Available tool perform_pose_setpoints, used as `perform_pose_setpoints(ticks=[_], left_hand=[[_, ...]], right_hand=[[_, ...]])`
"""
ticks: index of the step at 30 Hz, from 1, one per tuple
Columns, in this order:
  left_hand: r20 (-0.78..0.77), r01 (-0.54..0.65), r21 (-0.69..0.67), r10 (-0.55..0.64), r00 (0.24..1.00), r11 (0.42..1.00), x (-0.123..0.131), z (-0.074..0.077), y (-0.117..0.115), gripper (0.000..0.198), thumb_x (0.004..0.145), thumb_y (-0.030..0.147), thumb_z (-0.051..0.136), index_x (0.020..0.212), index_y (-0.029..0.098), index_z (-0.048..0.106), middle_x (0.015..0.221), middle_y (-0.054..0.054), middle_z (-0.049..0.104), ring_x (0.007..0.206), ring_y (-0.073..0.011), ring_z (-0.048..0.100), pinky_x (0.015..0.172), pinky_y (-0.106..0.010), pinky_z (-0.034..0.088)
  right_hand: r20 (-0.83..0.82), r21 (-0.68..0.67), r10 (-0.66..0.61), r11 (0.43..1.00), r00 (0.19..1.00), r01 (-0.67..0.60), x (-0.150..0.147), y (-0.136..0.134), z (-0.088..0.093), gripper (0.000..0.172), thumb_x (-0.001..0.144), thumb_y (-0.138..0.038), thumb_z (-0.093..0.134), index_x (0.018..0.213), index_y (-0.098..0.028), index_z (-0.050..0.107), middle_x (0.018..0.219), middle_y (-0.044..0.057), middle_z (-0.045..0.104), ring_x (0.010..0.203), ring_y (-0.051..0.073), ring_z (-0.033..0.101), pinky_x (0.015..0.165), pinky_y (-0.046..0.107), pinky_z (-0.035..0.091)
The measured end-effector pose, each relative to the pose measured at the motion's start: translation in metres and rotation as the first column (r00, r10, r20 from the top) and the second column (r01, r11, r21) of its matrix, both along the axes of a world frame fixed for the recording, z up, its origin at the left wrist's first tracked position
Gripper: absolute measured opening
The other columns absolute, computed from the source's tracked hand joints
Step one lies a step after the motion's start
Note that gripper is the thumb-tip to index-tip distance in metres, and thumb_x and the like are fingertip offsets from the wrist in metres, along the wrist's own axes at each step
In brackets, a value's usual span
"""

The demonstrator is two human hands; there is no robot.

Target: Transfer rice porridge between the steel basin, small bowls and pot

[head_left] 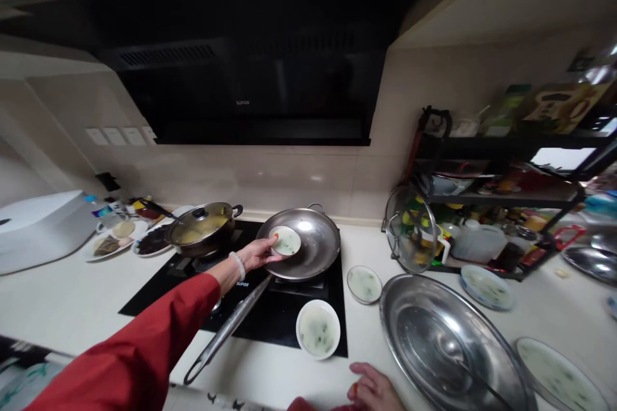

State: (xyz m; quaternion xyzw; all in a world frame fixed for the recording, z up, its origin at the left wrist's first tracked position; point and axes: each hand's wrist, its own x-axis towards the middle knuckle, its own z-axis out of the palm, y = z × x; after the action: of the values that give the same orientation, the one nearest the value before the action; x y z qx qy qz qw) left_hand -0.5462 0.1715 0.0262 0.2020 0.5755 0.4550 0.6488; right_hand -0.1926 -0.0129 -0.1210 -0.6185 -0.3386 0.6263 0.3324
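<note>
My left hand (260,253), in a red sleeve with a pale beaded bracelet, is closed on a small bowl of pale soup (288,241) with dark green bits. Its thumb lies at the rim. The bowl is over the wok (315,244), whose long metal handle points toward me. At the bottom edge, my right hand (373,388) has loosely bent fingers, apart, with nothing visible in them. A white bowl of the same soup (318,329) stands at the hob's near right corner, and another soup bowl (364,284) is on the counter beside it.
A lidded pan (200,228) sits on the left burner, with food plates (153,239) further left. To the right are a large steel basin (414,327) with a utensil in it, more soup bowls (488,287), a glass lid (411,229) and a rack (501,192). The range hood (250,77) hangs overhead.
</note>
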Motion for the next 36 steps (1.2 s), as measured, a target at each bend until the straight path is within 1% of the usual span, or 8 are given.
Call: perform_pose_setpoints(ticks=[3, 8, 14, 17, 20, 25, 30, 36], left_hand=[[-0.092, 0.054, 0.003, -0.054, 0.994, 0.999, 0.003, -0.002, 0.011, 0.040, 0.078, 0.023, 0.071, 0.109, 0.001, 0.057, 0.088, -0.018, 0.067, 0.073, -0.0263, 0.070, 0.061, -0.037, 0.060], [-0.280, 0.095, 0.034, -0.082, 0.956, 0.995, 0.008, -0.004, 0.016, 0.050, 0.075, 0.028, 0.074, 0.112, 0.001, 0.054, 0.078, -0.012, 0.065, 0.059, -0.0215, 0.066, 0.056, -0.036, 0.059], [-0.578, 0.145, 0.147, -0.034, 0.815, 0.978, 0.008, 0.004, 0.017, 0.071, 0.065, 0.036, 0.081, 0.125, 0.013, 0.051, 0.103, -0.013, 0.064, 0.074, -0.0221, 0.066, 0.063, -0.033, 0.058], [-0.882, 0.404, 0.259, 0.044, 0.470, 0.877, 0.004, 0.014, 0.015, 0.065, 0.067, 0.038, 0.079, 0.122, 0.014, 0.055, 0.111, -0.013, 0.061, 0.094, -0.0266, 0.063, 0.082, -0.037, 0.054], [-0.961, 0.726, 0.240, 0.265, 0.082, 0.644, 0.000, 0.025, 0.009, 0.066, 0.071, 0.037, 0.076, 0.127, 0.013, 0.052, 0.115, -0.015, 0.056, 0.105, -0.0288, 0.056, 0.094, -0.043, 0.046], [-0.893, 0.909, 0.019, 0.417, -0.172, 0.415, -0.004, 0.035, -0.008, 0.068, 0.080, 0.032, 0.067, 0.140, 0.016, 0.038, 0.121, -0.016, 0.050, 0.113, -0.0311, 0.044, 0.093, -0.043, 0.044], [-0.892, 0.910, 0.022, 0.419, -0.170, 0.415, -0.011, 0.032, -0.021, 0.068, 0.082, 0.031, 0.065, 0.141, 0.018, 0.036, 0.124, -0.015, 0.047, 0.115, -0.0307, 0.042, 0.095, -0.043, 0.043], [-0.910, 0.735, 0.343, 0.401, 0.105, 0.586, -0.019, 0.024, -0.025, 0.070, 0.074, 0.043, 0.073, 0.132, 0.014, 0.047, 0.112, -0.013, 0.055, 0.104, -0.0270, 0.053, 0.093, -0.041, 0.045]], right_hand=[[-0.196, -0.012, 0.094, 0.995, 0.976, -0.098, -0.007, -0.010, -0.007, 0.030, 0.046, -0.038, 0.066, 0.074, -0.030, 0.071, 0.058, 0.003, 0.067, 0.051, 0.022, 0.062, 0.051, 0.031, 0.048], [-0.222, 0.012, -0.094, 0.995, 0.970, 0.099, -0.017, -0.022, -0.022, 0.031, 0.047, -0.040, 0.066, 0.075, -0.028, 0.069, 0.055, 0.001, 0.063, 0.047, 0.019, 0.056, 0.045, 0.028, 0.043], [-0.292, -0.043, 0.000, 0.999, 0.956, -0.013, -0.022, -0.019, -0.010, 0.041, 0.046, -0.031, 0.074, 0.085, -0.024, 0.064, 0.060, -0.001, 0.062, 0.055, 0.015, 0.057, 0.048, 0.023, 0.040], [-0.314, -0.048, -0.058, 0.998, 0.948, 0.045, -0.030, -0.016, -0.003, 0.052, 0.048, -0.027, 0.076, 0.097, -0.021, 0.060, 0.065, -0.002, 0.062, 0.058, 0.013, 0.058, 0.053, 0.023, 0.040], [-0.336, -0.047, -0.080, 0.997, 0.938, 0.069, -0.038, -0.011, -0.001, 0.072, 0.050, -0.025, 0.079, 0.116, -0.019, 0.052, 0.075, -0.001, 0.064, 0.067, 0.016, 0.062, 0.063, 0.026, 0.045], [-0.442, -0.070, -0.082, 0.996, 0.893, 0.057, -0.048, -0.002, 0.005, 0.110, 0.051, -0.017, 0.081, 0.143, -0.014, 0.021, 0.081, 0.003, 0.068, 0.078, 0.017, 0.066, 0.078, 0.029, 0.046], [-0.587, -0.095, -0.064, 0.995, 0.807, 0.010, -0.059, 0.002, 0.013, 0.104, 0.053, -0.014, 0.082, 0.141, -0.020, 0.028, 0.082, 0.003, 0.070, 0.084, 0.020, 0.069, 0.088, 0.033, 0.044], [-0.692, -0.120, -0.092, 0.993, 0.716, 0.011, -0.070, 0.006, 0.010, 0.081, 0.054, -0.011, 0.080, 0.126, -0.024, 0.044, 0.101, 0.005, 0.070, 0.097, 0.024, 0.068, 0.091, 0.034, 0.044]])
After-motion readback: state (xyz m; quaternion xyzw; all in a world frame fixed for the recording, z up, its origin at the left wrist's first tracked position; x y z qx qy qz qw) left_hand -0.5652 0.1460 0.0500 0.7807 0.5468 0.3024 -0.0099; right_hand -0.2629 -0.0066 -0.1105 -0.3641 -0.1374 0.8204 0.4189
